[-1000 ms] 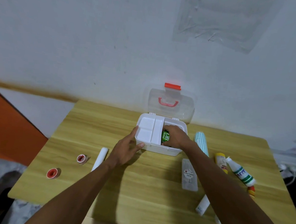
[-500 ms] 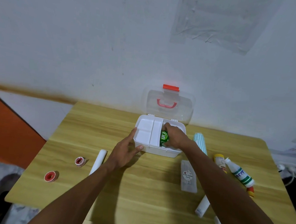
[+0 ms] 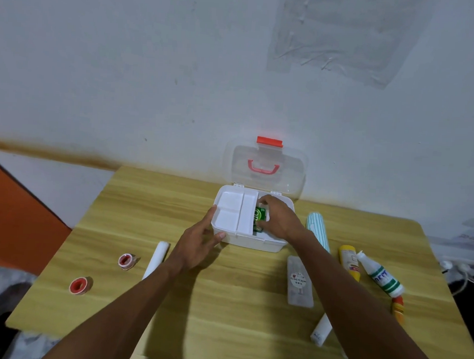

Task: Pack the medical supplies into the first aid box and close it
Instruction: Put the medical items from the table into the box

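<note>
The white first aid box (image 3: 254, 244) stands open near the table's far edge, its clear lid (image 3: 266, 170) with a red handle upright. A white divider tray (image 3: 232, 212) fills its left half. My right hand (image 3: 279, 217) is inside the right half, fingers closed on a green container (image 3: 258, 217). My left hand (image 3: 198, 240) rests against the box's left front corner, thumb on the rim. On the table lie two red tape rolls (image 3: 127, 261) (image 3: 80, 285), a white roll (image 3: 157, 259), a striped roll (image 3: 317, 233), a clear packet (image 3: 299, 282), a yellow tube (image 3: 349, 262), a green-white bottle (image 3: 381, 276).
The wooden table (image 3: 224, 302) stands against a white wall. Another white tube (image 3: 322, 330) lies under my right forearm, and a small orange item (image 3: 398, 308) sits by the right edge. An orange panel (image 3: 11, 217) is to the left; cables (image 3: 461, 273) lie to the right.
The view shifted a little. My right hand stays in the box on the green container, which has turned slightly and sits lower. My left hand keeps steadying the box.
</note>
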